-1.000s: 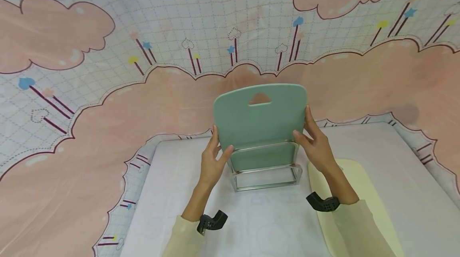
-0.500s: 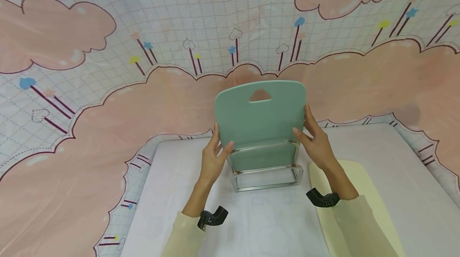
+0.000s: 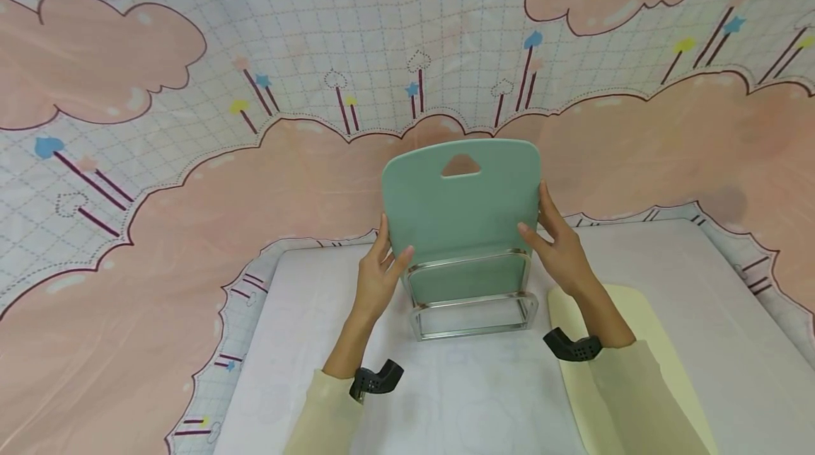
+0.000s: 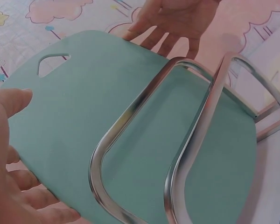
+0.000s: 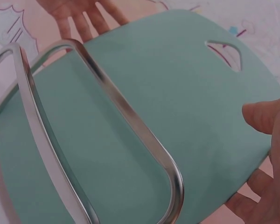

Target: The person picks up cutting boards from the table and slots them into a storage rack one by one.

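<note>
the green board stands upright at the center of the head frame, its lower portion behind the two bent loops of the metal rack. contact between the board's lower edge and the rack base cannot be told.

the left hand, left of center, is clamped on the board's left edge: thumb over the front face, fingers along the edge and behind. the right hand, right of center, is clamped on the opposite edge in the same manner, slightly higher in the frame. both wrist views show the thumbs spaced apart from the rack loops.

the rack rests on the white desk, lower center. a pale yellow board lies flat at lower right, partly under the right forearm. a black wrist unit is fitted at the left wrist. a printed backdrop fills the upper frame.
</note>
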